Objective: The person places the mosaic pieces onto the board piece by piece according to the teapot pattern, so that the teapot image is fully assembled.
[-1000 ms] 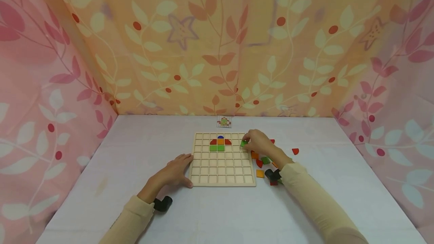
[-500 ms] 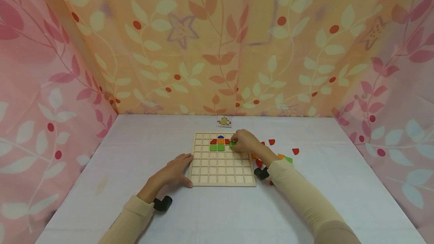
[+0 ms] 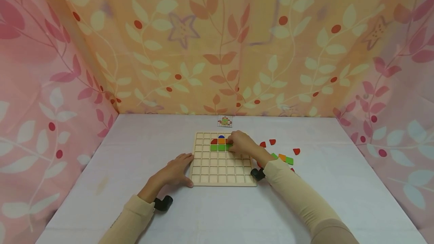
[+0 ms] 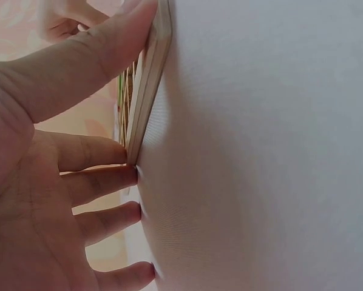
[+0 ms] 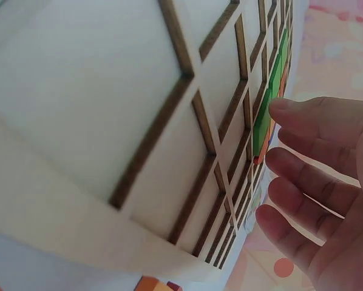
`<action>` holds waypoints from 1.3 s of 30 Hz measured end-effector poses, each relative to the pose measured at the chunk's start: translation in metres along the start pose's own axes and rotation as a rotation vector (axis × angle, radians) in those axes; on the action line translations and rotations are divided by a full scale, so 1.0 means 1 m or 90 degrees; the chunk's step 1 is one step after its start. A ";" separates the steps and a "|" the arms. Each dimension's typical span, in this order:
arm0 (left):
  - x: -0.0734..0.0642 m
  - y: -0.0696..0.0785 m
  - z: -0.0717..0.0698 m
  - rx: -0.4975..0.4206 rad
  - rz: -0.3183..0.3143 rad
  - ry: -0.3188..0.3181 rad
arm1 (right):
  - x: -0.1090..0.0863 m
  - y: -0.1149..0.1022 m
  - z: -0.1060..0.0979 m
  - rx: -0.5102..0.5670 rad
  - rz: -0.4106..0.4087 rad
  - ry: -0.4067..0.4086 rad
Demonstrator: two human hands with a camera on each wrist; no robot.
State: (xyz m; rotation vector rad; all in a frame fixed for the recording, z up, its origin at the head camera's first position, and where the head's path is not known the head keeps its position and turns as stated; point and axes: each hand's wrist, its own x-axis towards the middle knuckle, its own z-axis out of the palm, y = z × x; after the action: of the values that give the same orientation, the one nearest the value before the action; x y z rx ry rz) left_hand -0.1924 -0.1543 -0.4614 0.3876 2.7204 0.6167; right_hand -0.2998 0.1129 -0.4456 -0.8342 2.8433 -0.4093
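A wooden grid board lies flat on the white cloth. My left hand rests at the board's left edge, thumb at the near corner and fingers spread along the side. Over the upper right part of the grid, my right hand touches a green square tile with its thumb; the tile lies in a cell, ending a green row. Left of it in that row sit two more green tiles. Above them are an orange tile, a red quarter-round tile and a blue half-round tile. Another red tile is mostly hidden by my right hand.
Loose red pieces, an orange tile and green tiles lie right of the board, some beneath the right forearm. Behind the board is a small pattern card. Patterned cloth walls the table's back and sides.
My right hand has carried the green tile leftward from the board's right side, and the tile now lies beside the other two green ones. My left hand has stayed in place.
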 end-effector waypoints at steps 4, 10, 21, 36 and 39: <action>0.000 0.001 0.000 -0.001 0.002 -0.001 | -0.001 0.000 0.001 -0.003 0.002 0.001; 0.000 0.001 -0.001 0.003 0.003 0.001 | -0.002 0.002 0.005 0.003 0.011 -0.005; 0.000 0.002 -0.002 0.004 0.000 0.001 | -0.007 0.004 0.004 0.019 0.005 0.003; -0.001 0.002 -0.002 0.007 0.003 -0.003 | -0.057 0.028 -0.029 0.054 0.046 0.044; -0.001 0.002 -0.002 0.008 0.003 -0.003 | -0.068 0.037 -0.035 0.061 0.063 0.052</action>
State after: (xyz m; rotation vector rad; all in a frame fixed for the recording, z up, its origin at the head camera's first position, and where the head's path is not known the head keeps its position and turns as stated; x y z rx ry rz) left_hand -0.1919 -0.1535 -0.4585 0.3979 2.7211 0.5993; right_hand -0.2693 0.1880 -0.4193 -0.6710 2.8975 -0.5737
